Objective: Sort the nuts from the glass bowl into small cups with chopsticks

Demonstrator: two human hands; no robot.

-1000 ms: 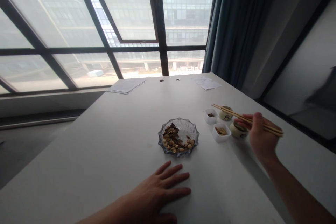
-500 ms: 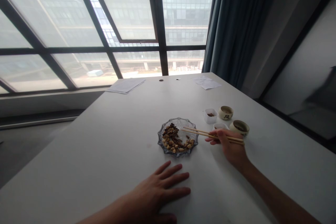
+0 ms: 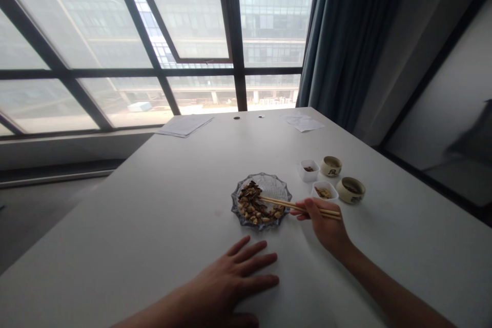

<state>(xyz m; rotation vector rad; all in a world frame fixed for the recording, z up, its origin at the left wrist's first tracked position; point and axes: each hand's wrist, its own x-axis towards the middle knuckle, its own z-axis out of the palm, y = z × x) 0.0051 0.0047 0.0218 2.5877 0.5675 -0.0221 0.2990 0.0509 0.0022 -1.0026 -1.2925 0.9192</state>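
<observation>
My right hand [image 3: 323, 223] is closed around a pair of wooden chopsticks [image 3: 295, 206]. Their tips reach into a scalloped glass dish [image 3: 282, 185] and meet the dark dried slices [image 3: 250, 191] on its left side. Paler nut-like pieces [image 3: 255, 216] lie along the dish's near side; their exact kind is too small to tell. I cannot make out whether anything is pinched between the tips. My left hand [image 3: 234, 274] rests flat on the table with fingers spread, just in front of the dish and holding nothing.
Right of the dish stand two small white containers, one with dark bits [image 3: 308, 170] and one with yellowish pieces [image 3: 324, 192]. Beside them are two beige cups [image 3: 331, 166], [image 3: 351, 190]. Papers [image 3: 185, 125] lie at the white table's [image 3: 154, 215] far end, before windows.
My right hand has moved left and slightly nearer, bringing the chopstick tips down to the dark slices. The near white container is now uncovered to view. My left hand has stayed put.
</observation>
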